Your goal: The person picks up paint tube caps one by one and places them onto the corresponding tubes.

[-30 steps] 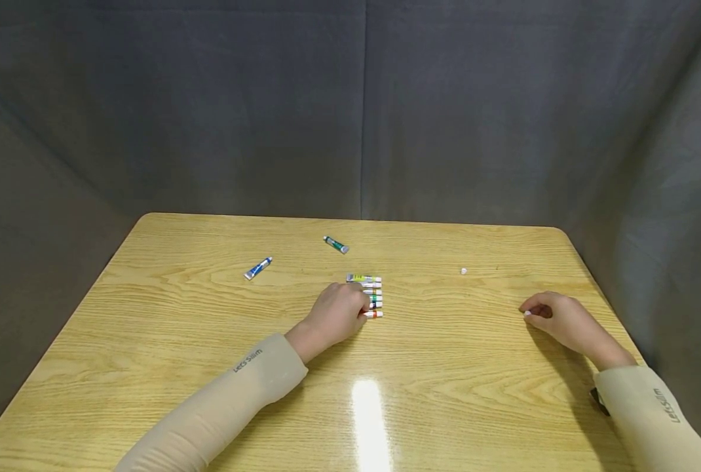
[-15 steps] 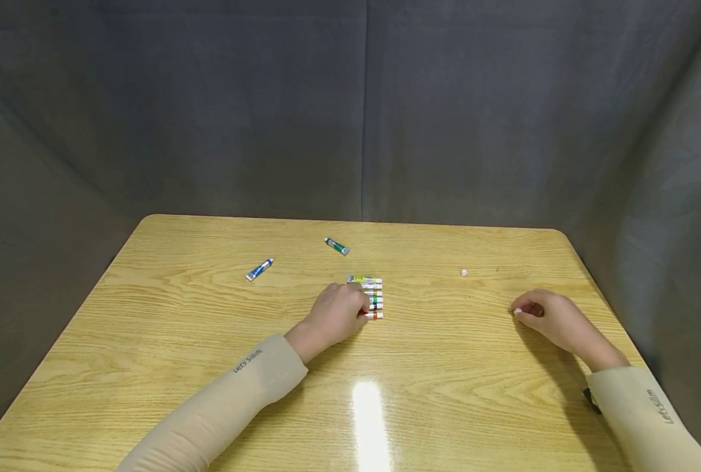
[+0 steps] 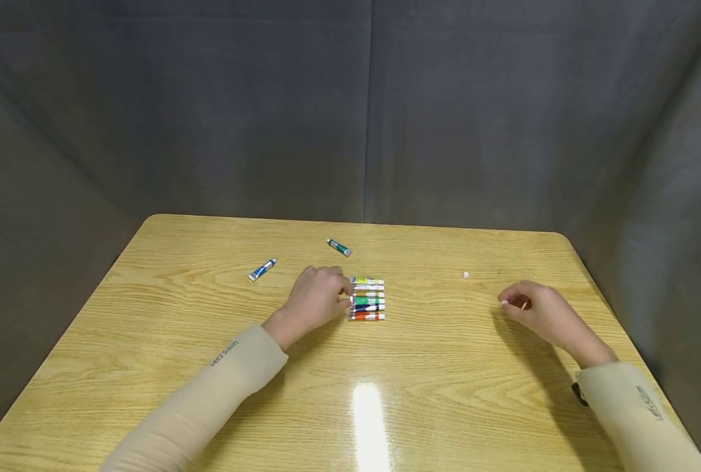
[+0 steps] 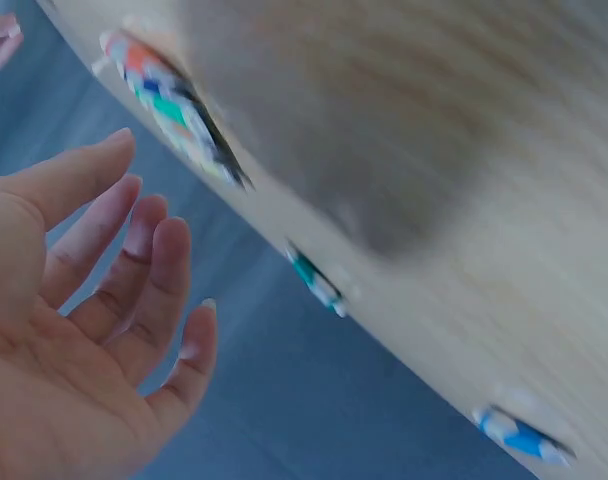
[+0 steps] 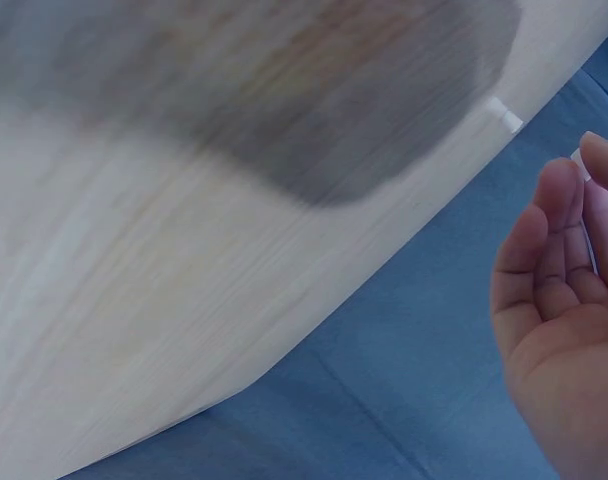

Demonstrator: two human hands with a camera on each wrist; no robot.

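My left hand [image 3: 318,298] is beside the left ends of a row of small paint tubes [image 3: 367,317], which lie parallel with their white caps to the right. In the left wrist view its fingers [image 4: 166,270] are loosely bent and hold nothing. Over the table's right side, my right hand [image 3: 542,314] pinches a small white cap-like piece [image 5: 581,163] between thumb and fingertips. A similar white piece [image 3: 466,275] lies on the table, farther back and to the left of that hand.
Behind the left hand lie a blue paint tube [image 3: 263,270] and a green paint tube [image 3: 339,247], each at its own slant. The wooden table [image 3: 445,393] ends at a grey curtain [image 3: 268,118] along the back and sides.
My left hand has let go of the row and drawn back to the left, so more of the tubes shows. The right hand has moved left with the small white cap-like piece.
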